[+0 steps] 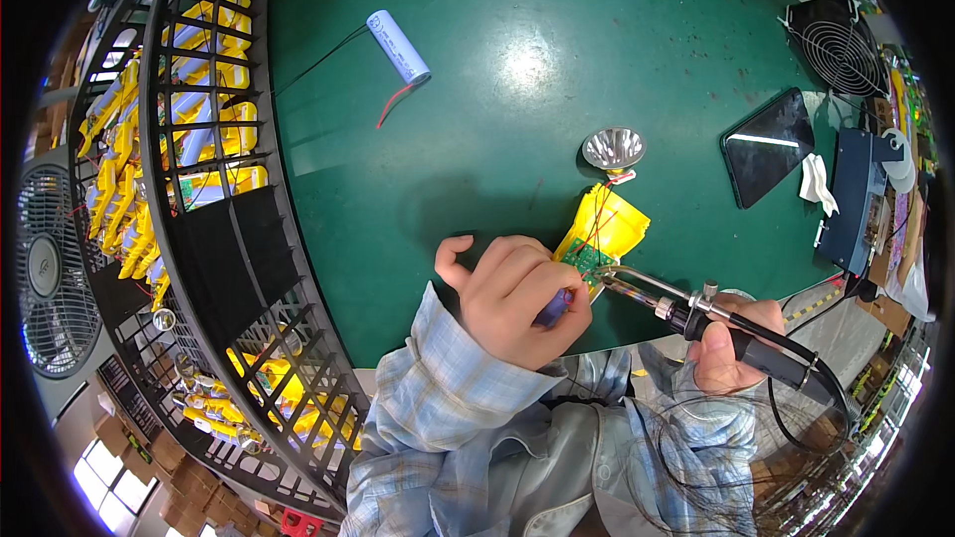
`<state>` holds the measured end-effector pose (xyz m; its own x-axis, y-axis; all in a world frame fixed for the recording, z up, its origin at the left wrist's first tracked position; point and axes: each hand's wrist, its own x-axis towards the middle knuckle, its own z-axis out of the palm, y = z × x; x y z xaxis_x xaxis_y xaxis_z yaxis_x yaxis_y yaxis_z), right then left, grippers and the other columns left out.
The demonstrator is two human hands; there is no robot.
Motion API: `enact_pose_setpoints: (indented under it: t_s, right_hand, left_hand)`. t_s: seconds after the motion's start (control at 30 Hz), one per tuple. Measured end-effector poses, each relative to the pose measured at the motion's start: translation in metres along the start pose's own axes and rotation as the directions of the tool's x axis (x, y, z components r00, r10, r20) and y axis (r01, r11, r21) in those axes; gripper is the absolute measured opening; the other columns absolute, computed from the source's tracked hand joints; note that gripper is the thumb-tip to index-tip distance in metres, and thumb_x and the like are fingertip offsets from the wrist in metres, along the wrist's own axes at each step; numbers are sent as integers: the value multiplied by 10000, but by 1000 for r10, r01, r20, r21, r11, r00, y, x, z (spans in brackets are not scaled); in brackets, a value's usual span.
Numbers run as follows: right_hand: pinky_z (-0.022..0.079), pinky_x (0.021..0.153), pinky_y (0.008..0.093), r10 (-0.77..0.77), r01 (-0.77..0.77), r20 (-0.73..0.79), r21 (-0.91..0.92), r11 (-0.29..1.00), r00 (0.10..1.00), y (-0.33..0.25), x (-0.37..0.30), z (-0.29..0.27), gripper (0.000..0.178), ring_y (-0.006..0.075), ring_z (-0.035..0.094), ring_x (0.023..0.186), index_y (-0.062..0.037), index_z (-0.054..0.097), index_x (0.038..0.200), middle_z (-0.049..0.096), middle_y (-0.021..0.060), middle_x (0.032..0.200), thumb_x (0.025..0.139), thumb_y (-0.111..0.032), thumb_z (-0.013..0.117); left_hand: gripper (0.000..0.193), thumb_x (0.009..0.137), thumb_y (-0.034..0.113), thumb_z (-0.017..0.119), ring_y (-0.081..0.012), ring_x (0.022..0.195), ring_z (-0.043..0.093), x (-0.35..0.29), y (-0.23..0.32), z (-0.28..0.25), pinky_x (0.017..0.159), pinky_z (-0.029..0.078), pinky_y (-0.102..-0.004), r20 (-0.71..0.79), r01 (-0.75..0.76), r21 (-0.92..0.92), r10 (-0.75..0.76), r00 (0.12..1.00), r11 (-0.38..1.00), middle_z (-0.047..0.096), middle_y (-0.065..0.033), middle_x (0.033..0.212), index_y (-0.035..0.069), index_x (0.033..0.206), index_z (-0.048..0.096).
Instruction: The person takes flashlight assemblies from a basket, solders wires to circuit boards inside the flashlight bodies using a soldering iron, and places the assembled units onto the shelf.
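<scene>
My left hand point(519, 300) is closed with its fingers curled around a blue-violet battery cell point(554, 309), mostly hidden by the fingers. Beside those fingertips lies a yellow plastic housing point(615, 222) with a small green circuit board point(585, 259) at its near end. Thin red and black wires run across the housing toward a shiny reflector cup point(614, 148) just beyond it. In my right hand point(731, 350) is a soldering iron point(696, 323) with a curved metal feed tube along it. Its tip reaches the board's edge; whether they touch, I cannot tell.
Another blue battery cell point(399, 47) with red and black leads lies at the far left of the green table point(477, 129). A black rack point(214, 239) full of yellow assemblies borders the left. On the right are a phone point(768, 147), a black fan point(838, 45) and a blue box-shaped unit point(852, 201).
</scene>
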<state>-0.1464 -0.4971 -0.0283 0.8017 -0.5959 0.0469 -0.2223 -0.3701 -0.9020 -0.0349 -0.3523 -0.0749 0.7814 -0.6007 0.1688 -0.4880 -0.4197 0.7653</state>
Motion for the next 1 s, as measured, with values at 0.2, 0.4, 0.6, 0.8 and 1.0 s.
enact_pose_setpoints:
  t_s: [0.2, 0.4, 0.6, 0.8, 1.0]
  right_hand:
    - [355, 425, 231, -54, 55, 51, -28, 998, 997, -2, 4, 1, 243, 119, 440, 434, -9, 435, 769, 504, 90, 553, 690, -139, 624]
    - [391, 477, 235, -25, 24, -11, -75, 997, 1000, -4, 3, 5, 217, 123, 477, 492, 2, 475, 765, 523, 79, 608, 678, -131, 624]
    - [387, 501, 227, -130, 126, -98, -48, 991, 987, 8, 7, 3, 215, 113, 459, 523, 1, 490, 728, 512, 57, 643, 680, -160, 624]
    - [274, 344, 194, 113, -23, -266, 321, 947, 957, -2, -3, -14, 239, 65, 356, 347, 4, 441, 735, 446, 41, 527, 716, -198, 567]
    - [216, 277, 184, 40, 56, -287, 317, 947, 957, 11, -18, -23, 154, 59, 292, 281, -9, 420, 745, 368, 13, 413, 733, -144, 495]
  left_hand:
    - [183, 536, 67, 647, -139, 671, 521, 0, 1, 0, 809, 185, -350, 7, -5, 14, 4, 1000, 1000, 485, 18, 634, 146, 633, 514]
    - [167, 536, 77, 643, -138, 677, 519, -1, 3, -1, 811, 188, -345, 4, -13, 35, 13, 1000, 999, 487, 15, 637, 138, 621, 513]
    - [138, 537, 95, 616, -133, 651, 511, -2, 4, 1, 787, 193, -362, -57, -41, 41, 43, 997, 998, 474, 27, 607, 141, 608, 508]
    - [159, 536, 82, 634, -140, 650, 503, -6, 7, 2, 789, 201, -346, -75, -59, 81, 65, 995, 995, 487, 17, 626, 135, 624, 513]
    - [191, 534, 105, 677, -146, 710, 502, -13, 15, -3, 794, 211, -343, -115, -69, 42, 73, 991, 997, 513, 24, 663, 138, 638, 521]
